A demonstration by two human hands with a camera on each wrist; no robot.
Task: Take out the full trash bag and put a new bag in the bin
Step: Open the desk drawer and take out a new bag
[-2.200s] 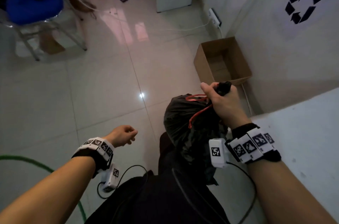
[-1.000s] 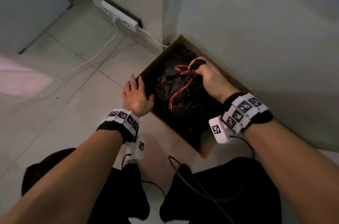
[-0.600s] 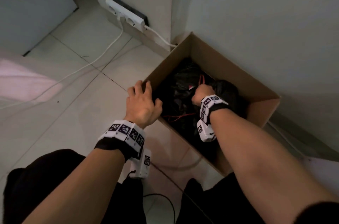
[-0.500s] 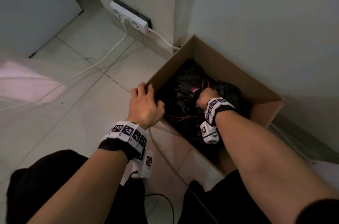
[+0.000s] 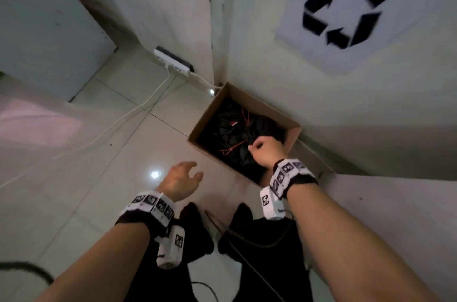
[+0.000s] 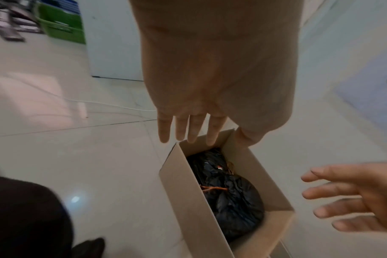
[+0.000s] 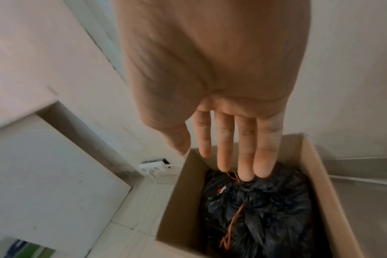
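While both hands (image 5: 181,179) hover open, fingers (image 7: 245,157) straight.

Both forearms reach forward and down toward the cardboard box (image 5: 291,129). Left hand (image 5: 181,181) hangs just short of the box's near corner, fingers (image 6: 193,128) straight and loosely spread, holding nothing. Right hand (image 5: 267,152) is over the box's open top, fingers (image 7: 245,155) straight, pointing down, empty.
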